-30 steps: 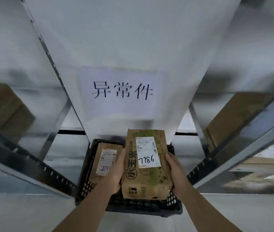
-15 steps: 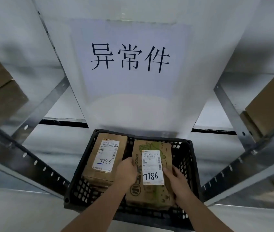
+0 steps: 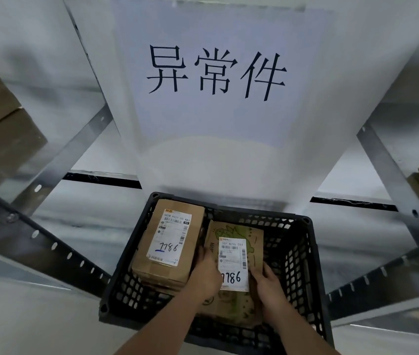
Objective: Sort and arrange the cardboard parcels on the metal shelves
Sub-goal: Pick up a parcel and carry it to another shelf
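While crated, the parcel [image 3: 239,242] sits between both hands.

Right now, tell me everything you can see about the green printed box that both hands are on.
The green printed box is brown cardboard with green cartoon artwork. A white shipping label on its top face bears barcodes and handwritten 7786. It lies flat in the right half of the black plastic crate, beside a plain cardboard parcel. The left hand grips its left edge and the right hand its right edge. Its near end is partly hidden by the arms.
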